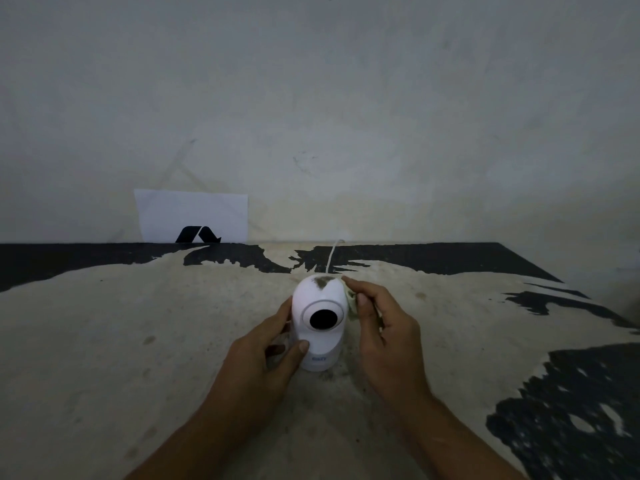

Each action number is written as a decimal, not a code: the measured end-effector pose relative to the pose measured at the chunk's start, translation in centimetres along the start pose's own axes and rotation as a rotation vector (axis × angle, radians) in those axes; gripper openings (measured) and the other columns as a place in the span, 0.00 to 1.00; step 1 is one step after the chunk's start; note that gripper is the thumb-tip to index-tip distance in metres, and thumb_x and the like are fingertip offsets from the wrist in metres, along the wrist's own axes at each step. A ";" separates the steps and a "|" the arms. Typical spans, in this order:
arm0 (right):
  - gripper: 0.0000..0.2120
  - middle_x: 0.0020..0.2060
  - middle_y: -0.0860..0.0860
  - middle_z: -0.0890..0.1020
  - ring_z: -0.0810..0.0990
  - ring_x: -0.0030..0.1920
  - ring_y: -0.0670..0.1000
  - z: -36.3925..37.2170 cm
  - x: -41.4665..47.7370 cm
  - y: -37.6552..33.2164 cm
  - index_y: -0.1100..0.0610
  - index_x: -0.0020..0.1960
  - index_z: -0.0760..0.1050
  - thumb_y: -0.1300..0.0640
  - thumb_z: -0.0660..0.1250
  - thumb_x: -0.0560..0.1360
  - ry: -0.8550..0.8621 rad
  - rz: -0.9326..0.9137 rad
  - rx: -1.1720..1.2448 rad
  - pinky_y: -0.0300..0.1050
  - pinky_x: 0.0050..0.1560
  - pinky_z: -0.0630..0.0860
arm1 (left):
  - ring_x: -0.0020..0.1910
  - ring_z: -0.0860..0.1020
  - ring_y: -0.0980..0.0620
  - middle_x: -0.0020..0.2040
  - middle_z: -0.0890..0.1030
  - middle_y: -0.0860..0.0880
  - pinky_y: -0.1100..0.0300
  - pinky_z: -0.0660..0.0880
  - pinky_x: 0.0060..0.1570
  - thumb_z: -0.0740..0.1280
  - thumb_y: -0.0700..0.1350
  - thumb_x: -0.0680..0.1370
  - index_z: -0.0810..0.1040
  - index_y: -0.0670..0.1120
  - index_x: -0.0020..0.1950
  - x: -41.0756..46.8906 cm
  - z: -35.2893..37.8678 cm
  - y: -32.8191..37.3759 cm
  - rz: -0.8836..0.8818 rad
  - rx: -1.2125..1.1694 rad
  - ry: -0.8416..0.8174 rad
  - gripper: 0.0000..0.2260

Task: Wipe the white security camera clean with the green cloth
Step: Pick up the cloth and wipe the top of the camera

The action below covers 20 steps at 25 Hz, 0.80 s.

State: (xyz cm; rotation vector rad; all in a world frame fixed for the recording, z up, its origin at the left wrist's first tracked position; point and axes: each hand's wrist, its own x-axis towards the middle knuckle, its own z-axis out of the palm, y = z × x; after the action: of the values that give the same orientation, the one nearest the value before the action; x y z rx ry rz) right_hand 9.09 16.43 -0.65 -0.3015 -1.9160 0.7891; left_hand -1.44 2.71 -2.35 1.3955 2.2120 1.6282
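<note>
The white security camera (318, 323) is stood upright on the table (104, 341), near the middle and somewhat toward the far edge, with its dark lens turned toward the wearer. A brownish smudge of dirt (323, 281) is seen on its top. Its lower body is gripped by the left hand (266, 355), thumb across the front. The green cloth (351, 299), mostly hidden and pale in the dim light, is pinched in the right hand (384, 327) and pressed against the camera's upper right side. A thin white cable (330, 258) is run from behind the camera to the far edge, where a white paper sheet (192, 216) is propped against the wall.
</note>
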 end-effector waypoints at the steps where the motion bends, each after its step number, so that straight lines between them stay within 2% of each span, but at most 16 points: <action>1: 0.12 0.52 0.44 0.82 0.78 0.54 0.37 -0.1 0.0 0.1 0.55 0.59 0.77 0.62 0.59 0.80 0.007 -0.001 -0.001 0.30 0.54 0.75 | 0.59 0.70 0.63 0.64 0.69 0.61 0.78 0.67 0.48 0.64 0.54 0.72 0.57 0.62 0.67 0.0 0.0 0.1 0.001 -0.002 -0.006 0.26; 5: 0.11 0.53 0.47 0.82 0.78 0.56 0.39 -0.4 0.1 0.0 0.59 0.59 0.77 0.61 0.60 0.80 -0.001 -0.104 -0.040 0.29 0.56 0.73 | 0.57 0.69 0.65 0.62 0.69 0.63 0.82 0.67 0.44 0.63 0.55 0.72 0.57 0.63 0.66 0.1 -0.2 0.3 0.001 -0.001 -0.017 0.25; 9: 0.12 0.53 0.45 0.81 0.78 0.56 0.37 -0.4 0.3 0.1 0.56 0.60 0.77 0.62 0.59 0.79 -0.011 -0.072 -0.020 0.29 0.56 0.73 | 0.52 0.69 0.71 0.62 0.69 0.62 0.83 0.67 0.44 0.65 0.51 0.73 0.57 0.62 0.65 0.0 -0.2 0.3 0.008 -0.015 -0.010 0.25; 12: 0.12 0.54 0.47 0.81 0.78 0.57 0.39 -0.7 0.2 0.0 0.59 0.60 0.77 0.62 0.59 0.80 -0.018 -0.175 -0.048 0.31 0.58 0.73 | 0.55 0.69 0.66 0.63 0.68 0.62 0.81 0.67 0.44 0.65 0.51 0.74 0.57 0.62 0.66 0.0 -0.3 0.2 -0.004 -0.007 -0.014 0.25; 14: 0.12 0.56 0.50 0.82 0.78 0.58 0.41 -0.5 0.3 0.2 0.60 0.60 0.76 0.62 0.59 0.80 -0.038 -0.175 -0.049 0.33 0.59 0.74 | 0.58 0.70 0.63 0.63 0.68 0.61 0.79 0.67 0.46 0.65 0.51 0.74 0.57 0.61 0.67 0.0 -0.2 0.2 -0.005 0.000 -0.008 0.25; 17: 0.12 0.54 0.49 0.82 0.78 0.56 0.38 -0.4 0.5 0.2 0.59 0.59 0.77 0.60 0.58 0.80 -0.010 -0.142 -0.050 0.30 0.57 0.74 | 0.59 0.70 0.63 0.63 0.69 0.62 0.79 0.68 0.47 0.65 0.50 0.74 0.58 0.61 0.68 0.0 -0.2 0.2 0.002 -0.006 -0.006 0.26; 20: 0.14 0.53 0.51 0.82 0.79 0.56 0.42 -0.6 0.4 0.0 0.62 0.59 0.77 0.59 0.58 0.79 -0.016 -0.240 -0.067 0.33 0.58 0.75 | 0.57 0.69 0.64 0.63 0.69 0.62 0.81 0.67 0.43 0.65 0.51 0.74 0.57 0.61 0.67 0.1 -0.2 0.2 -0.009 0.003 -0.002 0.26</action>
State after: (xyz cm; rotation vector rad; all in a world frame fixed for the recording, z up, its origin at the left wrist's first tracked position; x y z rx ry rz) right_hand 9.42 16.93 -0.19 -0.1028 -1.9518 0.5705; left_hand -1.48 2.60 -2.09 1.3843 2.2173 1.6212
